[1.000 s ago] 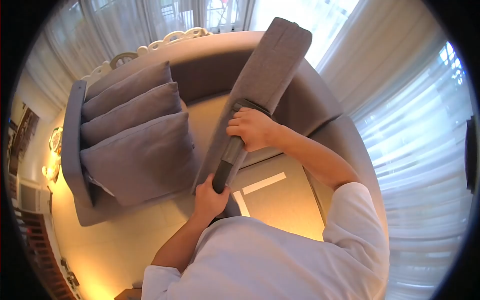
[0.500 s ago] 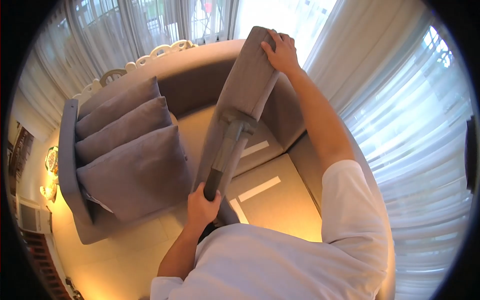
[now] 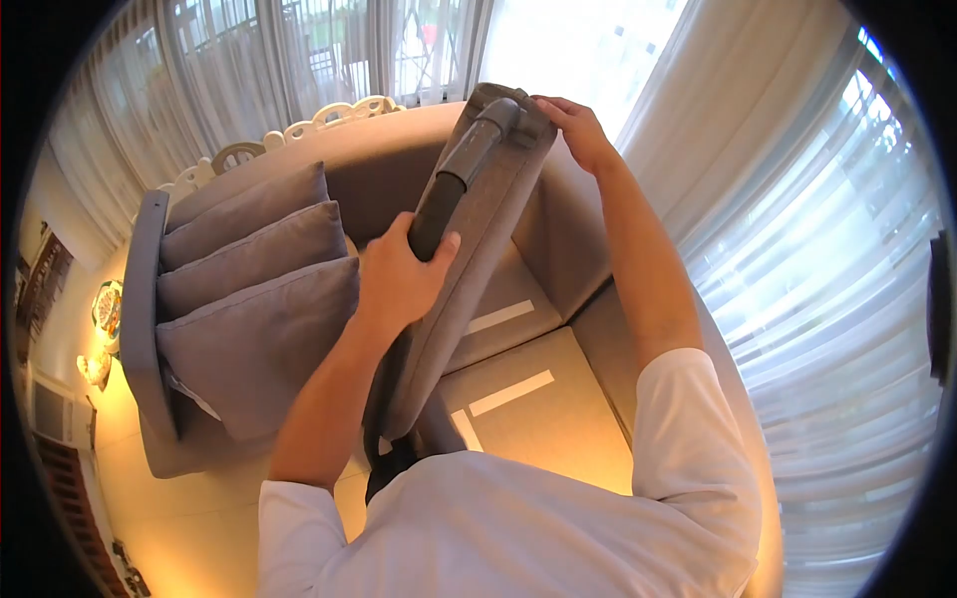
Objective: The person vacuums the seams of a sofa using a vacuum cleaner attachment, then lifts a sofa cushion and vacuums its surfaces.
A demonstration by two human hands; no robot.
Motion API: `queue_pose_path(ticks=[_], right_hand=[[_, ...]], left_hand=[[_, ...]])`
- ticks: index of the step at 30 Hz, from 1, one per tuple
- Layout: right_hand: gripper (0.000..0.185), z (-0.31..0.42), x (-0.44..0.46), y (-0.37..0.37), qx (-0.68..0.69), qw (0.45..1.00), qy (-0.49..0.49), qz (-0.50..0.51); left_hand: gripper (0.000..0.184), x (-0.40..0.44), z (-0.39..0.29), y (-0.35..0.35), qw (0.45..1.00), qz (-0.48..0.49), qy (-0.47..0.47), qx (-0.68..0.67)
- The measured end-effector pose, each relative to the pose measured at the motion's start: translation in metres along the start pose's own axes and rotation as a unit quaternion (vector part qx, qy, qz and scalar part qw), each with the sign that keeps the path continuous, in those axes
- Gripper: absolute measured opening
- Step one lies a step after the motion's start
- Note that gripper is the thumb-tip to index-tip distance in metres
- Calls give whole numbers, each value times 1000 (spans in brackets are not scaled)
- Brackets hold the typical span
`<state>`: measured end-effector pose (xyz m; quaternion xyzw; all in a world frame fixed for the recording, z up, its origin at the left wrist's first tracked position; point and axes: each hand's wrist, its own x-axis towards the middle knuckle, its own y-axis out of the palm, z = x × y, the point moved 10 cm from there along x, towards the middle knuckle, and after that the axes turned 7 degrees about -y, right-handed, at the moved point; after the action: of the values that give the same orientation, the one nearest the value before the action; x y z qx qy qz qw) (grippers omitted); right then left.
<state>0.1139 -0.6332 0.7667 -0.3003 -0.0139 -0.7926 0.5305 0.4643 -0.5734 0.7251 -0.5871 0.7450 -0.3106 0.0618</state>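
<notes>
My left hand (image 3: 407,269) is wrapped round the dark handle of a vacuum nozzle (image 3: 477,145). The nozzle's wide head lies on the far upper end of a long grey cushion (image 3: 464,264), which stands tilted over the sofa. My right hand (image 3: 581,135) touches the cushion's far right corner with its fingertips, the fingers stretched out, beside the nozzle head. A dark hose runs down from the handle along the cushion's left side, partly hidden by my left forearm.
A curved grey sofa (image 3: 588,249) surrounds the cushion. Several grey pillows (image 3: 264,334) lean against its left armrest (image 3: 148,319). Behind the sofa are sheer curtains (image 3: 797,359) and a white ornate rail (image 3: 349,113). A lit lamp (image 3: 97,369) stands at the left.
The nozzle and my left hand have moved up along the cushion to its far end. My right hand has left the nozzle and gone to the cushion's far corner.
</notes>
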Motion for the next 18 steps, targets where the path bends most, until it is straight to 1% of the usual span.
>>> queue_pose_path(ticks=[1, 2, 3, 4, 5, 7, 9, 10, 11, 13, 15, 16, 17, 18], right_hand=[[45, -5, -1, 0, 0, 1000, 3, -3], [44, -4, 2, -3, -38, 999, -23, -10], [43, -6, 2, -6, -77, 996, -46, -16], [43, -10, 0, -10, -77, 996, -39, -17], [41, -11, 1, -11, -78, 996, -45, -14], [40, -14, 12, -9, -73, 996, -51, -5], [37, -12, 15, -23, -171, 977, -119, -44], [36, -14, 12, -29, -166, 981, -68, -67], [36, -17, 10, -30, -165, 982, -66, -63], [37, -27, 17, -44, -184, 977, -53, -91], [37, -24, 26, -49, -262, 955, -103, -92], [37, -21, 27, -48, -311, 940, -96, -99], [38, -9, 26, -43, -374, 895, -193, -148], [39, 11, 13, -23, -421, 855, -239, -184]], left_hand=[[45, 3, 2, 6, 999, 26, -20, -6], [45, 1, 4, 9, 999, 31, -19, -5], [43, -3, 9, 10, 999, 24, -14, 19], [41, -8, 18, 13, 999, 18, -11, 43], [41, -17, 31, 17, 999, 21, -16, 44], [37, -43, 72, 23, 998, 39, -55, 14], [33, -83, 106, 17, 997, 33, -41, 65], [32, -104, 121, 13, 994, 41, -71, 71], [30, -126, 137, 8, 991, 46, -101, 75], [28, -165, 183, 12, 990, 50, -107, 75], [28, -191, 213, 13, 989, 49, -117, 72], [28, -203, 220, 14, 989, 52, -119, 70], [28, -211, 231, 17, 987, 51, -132, 69], [28, -207, 228, 15, 986, 54, -138, 77]])
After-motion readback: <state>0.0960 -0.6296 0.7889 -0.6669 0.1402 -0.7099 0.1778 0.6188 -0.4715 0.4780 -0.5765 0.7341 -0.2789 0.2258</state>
